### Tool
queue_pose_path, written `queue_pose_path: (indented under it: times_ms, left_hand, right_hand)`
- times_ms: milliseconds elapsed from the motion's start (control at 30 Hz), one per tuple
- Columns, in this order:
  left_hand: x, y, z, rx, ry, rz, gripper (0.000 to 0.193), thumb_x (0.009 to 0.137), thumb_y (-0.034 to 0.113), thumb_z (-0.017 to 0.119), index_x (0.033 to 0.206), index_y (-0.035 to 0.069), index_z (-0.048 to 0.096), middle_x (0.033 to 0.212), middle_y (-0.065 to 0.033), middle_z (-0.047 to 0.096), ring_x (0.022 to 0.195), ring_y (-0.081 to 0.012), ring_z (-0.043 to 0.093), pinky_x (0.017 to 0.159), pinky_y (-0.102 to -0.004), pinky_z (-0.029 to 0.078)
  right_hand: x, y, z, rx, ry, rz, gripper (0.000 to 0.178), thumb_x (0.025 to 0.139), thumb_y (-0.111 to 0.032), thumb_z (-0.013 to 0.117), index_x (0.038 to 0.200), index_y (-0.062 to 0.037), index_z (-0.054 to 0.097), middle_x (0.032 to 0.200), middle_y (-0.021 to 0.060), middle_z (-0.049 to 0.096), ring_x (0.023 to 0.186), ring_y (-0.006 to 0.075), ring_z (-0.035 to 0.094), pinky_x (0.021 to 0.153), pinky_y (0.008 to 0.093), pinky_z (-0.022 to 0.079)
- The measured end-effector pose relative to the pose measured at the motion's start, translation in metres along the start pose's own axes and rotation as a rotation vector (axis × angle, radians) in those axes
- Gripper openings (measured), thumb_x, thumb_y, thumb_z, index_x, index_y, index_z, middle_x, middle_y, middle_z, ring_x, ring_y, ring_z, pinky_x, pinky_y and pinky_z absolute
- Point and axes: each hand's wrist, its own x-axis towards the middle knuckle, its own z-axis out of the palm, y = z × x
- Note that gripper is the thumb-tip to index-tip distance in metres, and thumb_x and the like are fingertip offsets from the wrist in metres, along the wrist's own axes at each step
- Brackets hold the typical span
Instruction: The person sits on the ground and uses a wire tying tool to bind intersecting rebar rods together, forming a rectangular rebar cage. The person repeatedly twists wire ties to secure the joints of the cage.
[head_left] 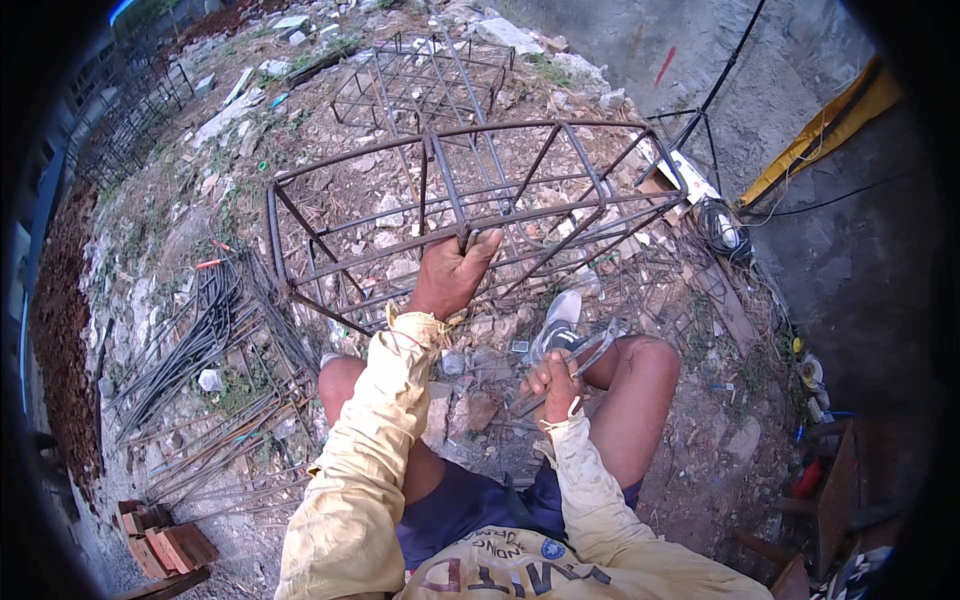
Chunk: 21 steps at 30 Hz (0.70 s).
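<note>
A long cage of brown steel rebar (355,155) lies in front of me, with square stirrups joined to long bars. My left hand (447,280) is closed around one of its near bars, close to the middle. Lower and to the right, between my knees, my right hand (555,385) is closed on what looks like a looped bundle of grey tie wire (603,345). Its loop sticks out past the fingers toward my right knee, and thin ends show on the other side of the fist. The right hand is apart from the cage.
Another rebar cage (420,85) lies farther off. Loose black rods and wires (215,310) lie at left, above broken red bricks (170,545). Rubble covers the ground. At right are a black cable coil (722,228), a plank (725,305) and a grey wall (830,245).
</note>
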Motion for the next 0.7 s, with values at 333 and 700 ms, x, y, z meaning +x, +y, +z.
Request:
queue_pose_path:
  times_ms: [333,700]
  left_hand:
    - [0.035,-0.022,-0.024,-0.188,-0.005,-0.04,0.046,0.096,0.04,0.06,0.063,0.009,0.051,0.056,0.007,0.04,0.053,-0.0056,0.033,0.047,-0.0281,0.028]
    - [0.026,-0.021,-0.014,-0.153,0.089,-0.041,0.043,0.095,0.037,0.062,0.064,0.008,0.053,0.057,0.0075,0.044,0.053,-0.0044,0.036,0.046,-0.0257,0.029]
  right_hand:
    - [0.0,-0.045,0.138,-0.479,0.085,-0.201,0.019,0.097,-0.019,0.057,0.099,-0.0005,0.053,0.066,0.0011,0.047,0.058,0.01,0.045,0.06,0.0306,0.046]
    - [0.046,-0.087,0.197,-0.65,0.008,-0.302,0.021,0.094,-0.009,0.053,0.112,0.0025,0.053,0.082,0.0084,0.061,0.062,0.0081,0.049,0.057,0.0244,0.043]
